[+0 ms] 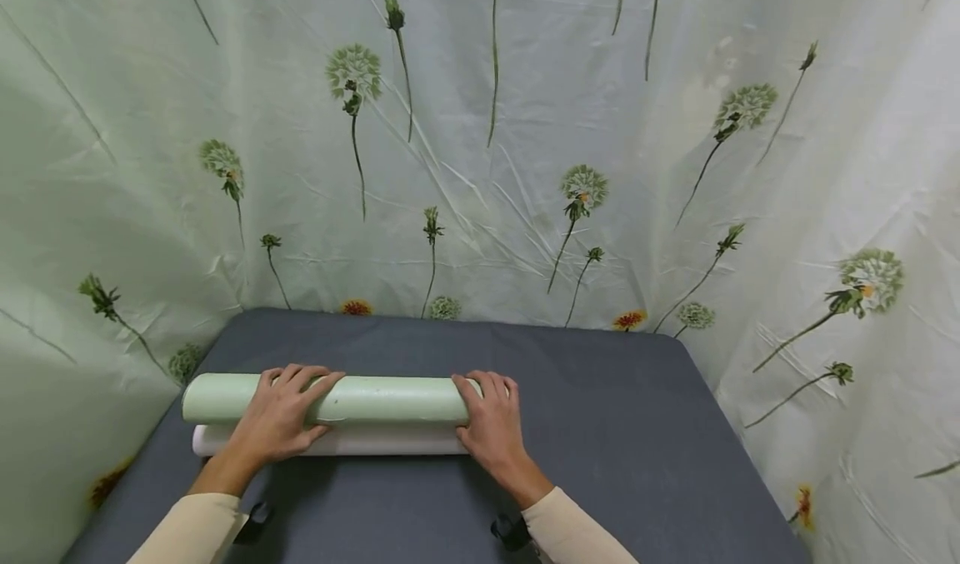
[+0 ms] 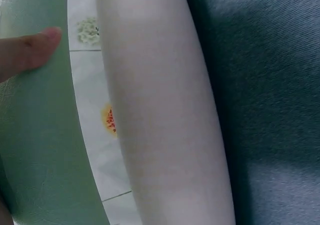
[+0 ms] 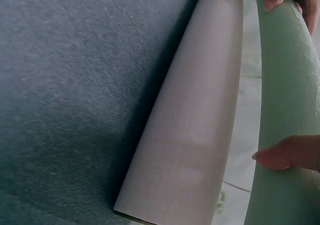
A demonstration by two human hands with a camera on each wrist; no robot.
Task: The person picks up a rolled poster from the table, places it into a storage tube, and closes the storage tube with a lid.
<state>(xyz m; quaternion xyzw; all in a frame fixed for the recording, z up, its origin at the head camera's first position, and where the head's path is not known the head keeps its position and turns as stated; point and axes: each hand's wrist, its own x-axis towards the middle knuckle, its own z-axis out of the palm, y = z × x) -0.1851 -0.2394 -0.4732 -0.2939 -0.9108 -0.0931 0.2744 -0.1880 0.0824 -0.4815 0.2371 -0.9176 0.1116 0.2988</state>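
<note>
A long pale green roll [image 1: 390,399] is held crosswise in both hands at the left front of the table; its sheet material I cannot tell. My left hand [image 1: 281,410] grips it left of the middle, fingers over the top and thumb [image 2: 42,47] along the near side. Near its right end my right hand [image 1: 491,422] grips it the same way, the thumb [image 3: 280,155] on the near face. A second roll, pinkish white [image 1: 382,441], lies on the table just nearer to me. Both wrist views show a gap between the two rolls. My right hand hides the right ends.
The rolls are over a dark grey cloth-covered table [image 1: 600,431]. Behind and at both sides hangs a pale curtain [image 1: 480,172] printed with dandelions. Dark wrist straps [image 1: 253,524] sit below the beige sleeves [image 1: 187,531].
</note>
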